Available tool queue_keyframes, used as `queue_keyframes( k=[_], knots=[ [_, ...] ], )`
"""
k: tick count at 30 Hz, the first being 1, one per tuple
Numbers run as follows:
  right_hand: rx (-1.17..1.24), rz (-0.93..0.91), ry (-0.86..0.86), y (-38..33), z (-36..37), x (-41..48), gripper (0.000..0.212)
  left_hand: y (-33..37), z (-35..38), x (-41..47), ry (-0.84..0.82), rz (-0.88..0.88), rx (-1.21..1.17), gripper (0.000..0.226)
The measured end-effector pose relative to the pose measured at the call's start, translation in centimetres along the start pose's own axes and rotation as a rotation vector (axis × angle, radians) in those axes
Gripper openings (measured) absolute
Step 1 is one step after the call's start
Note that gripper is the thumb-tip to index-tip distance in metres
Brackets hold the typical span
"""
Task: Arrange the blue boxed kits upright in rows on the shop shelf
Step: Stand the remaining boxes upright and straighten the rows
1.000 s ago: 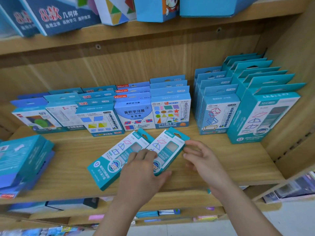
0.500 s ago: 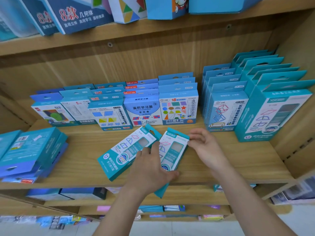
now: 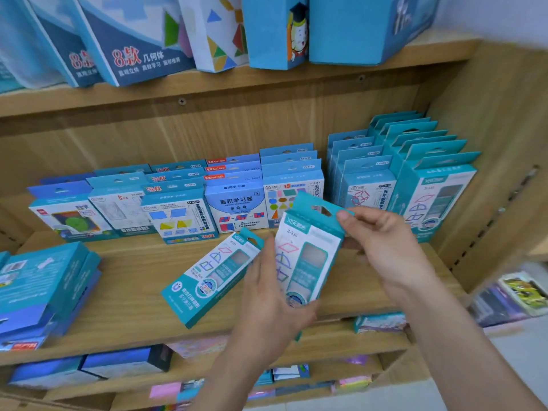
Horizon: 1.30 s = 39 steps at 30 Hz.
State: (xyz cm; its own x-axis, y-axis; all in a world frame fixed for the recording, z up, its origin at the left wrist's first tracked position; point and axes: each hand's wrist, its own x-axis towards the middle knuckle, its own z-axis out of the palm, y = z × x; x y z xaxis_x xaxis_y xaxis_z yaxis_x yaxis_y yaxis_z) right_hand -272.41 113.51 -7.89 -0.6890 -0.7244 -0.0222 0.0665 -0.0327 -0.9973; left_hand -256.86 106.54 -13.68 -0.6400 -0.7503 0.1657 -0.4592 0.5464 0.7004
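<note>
I hold one teal kit (image 3: pixel 308 250) up off the shelf board (image 3: pixel 133 292) with both hands. My left hand (image 3: pixel 267 298) wraps its lower end, thumb across the bottom front and fingers along the left edge. My right hand (image 3: pixel 382 244) pinches the hang tab at its top, thumb on the front face. The kit leans with its top toward the back right and its bottom end out over the board's front lip.

A second kit (image 3: pixel 207 277) with the same print lies flat and slanted on the board just to the left. Its near corner is close to the front lip and its far end is beside my left fingers. I cannot tell whether the two kits touch.

On the right, a row of tall kits (image 3: pixel 436 185) stands upright, one behind another, close along the side panel (image 3: pixel 489 173). A shorter row (image 3: pixel 364 185) stands just beside it on the left. Bare wood lies in front of both rows, under and behind my right hand.

Rows of smaller boxes (image 3: pixel 234 203) stand along the back, with an open strip of board in front of them. At the far left, a flat stack (image 3: pixel 44 292) of blue boxes reaches the front lip, and bare board lies between it and the second kit.

The shelf is pale wood grain. Large boxes (image 3: pixel 142 40) stand on the shelf above, and more packs (image 3: pixel 124 363) lie on the shelf below.
</note>
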Motion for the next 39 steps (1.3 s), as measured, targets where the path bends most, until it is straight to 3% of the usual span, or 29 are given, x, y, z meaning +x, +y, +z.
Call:
queue_keyframes(
  k=[2,5,10,12,14,17,20,23,27,34,37,39],
  knots=[
    [-0.016,-0.001,0.007,-1.7,-1.0,-0.8,0.011,1.1,-0.1,0.6,-0.010,0.044,-0.094,0.095],
    [-0.112,-0.037,0.045,-4.4,-3.2,-1.3,0.014,3.4,0.1,1.8,-0.024,0.146,-0.131,0.050],
    [-0.250,-0.175,0.241,-7.0,-7.4,-0.7,0.011,7.7,2.8,3.9,-0.044,0.176,-0.226,0.039],
    [-0.525,-0.306,0.384,-7.3,-9.3,0.0,0.007,9.2,5.0,5.1,-0.051,0.205,-0.254,0.035],
    [-1.029,-0.457,0.545,-7.3,-11.0,0.5,0.009,10.3,7.4,6.3,-0.062,0.215,-0.251,0.032],
    [-1.320,-0.635,0.480,-6.4,-12.4,1.3,0.020,11.6,10.6,7.9,-0.035,0.216,-0.185,0.028],
    [-1.408,-0.672,0.291,-4.9,-13.3,2.2,0.023,12.0,12.9,8.6,0.044,0.232,-0.109,0.033],
    [-1.425,-0.621,0.180,-4.2,-13.9,2.6,0.040,12.2,13.8,8.5,0.106,0.217,-0.052,0.052],
    [-1.405,-0.522,0.116,-3.4,-13.7,2.5,0.062,12.8,14.4,8.7,0.023,0.155,0.112,0.070],
    [-1.378,-0.464,0.070,-3.1,-13.3,2.2,0.063,13.4,16.1,9.8,-0.068,0.091,0.441,0.082],
    [-1.309,-0.471,0.114,-2.0,-12.9,2.0,0.066,12.7,14.8,10.0,-0.127,0.127,0.310,0.078],
    [-1.220,-0.519,0.198,-0.8,-13.0,1.7,0.062,12.4,13.1,9.9,-0.065,0.204,0.100,0.057]
  ],
)
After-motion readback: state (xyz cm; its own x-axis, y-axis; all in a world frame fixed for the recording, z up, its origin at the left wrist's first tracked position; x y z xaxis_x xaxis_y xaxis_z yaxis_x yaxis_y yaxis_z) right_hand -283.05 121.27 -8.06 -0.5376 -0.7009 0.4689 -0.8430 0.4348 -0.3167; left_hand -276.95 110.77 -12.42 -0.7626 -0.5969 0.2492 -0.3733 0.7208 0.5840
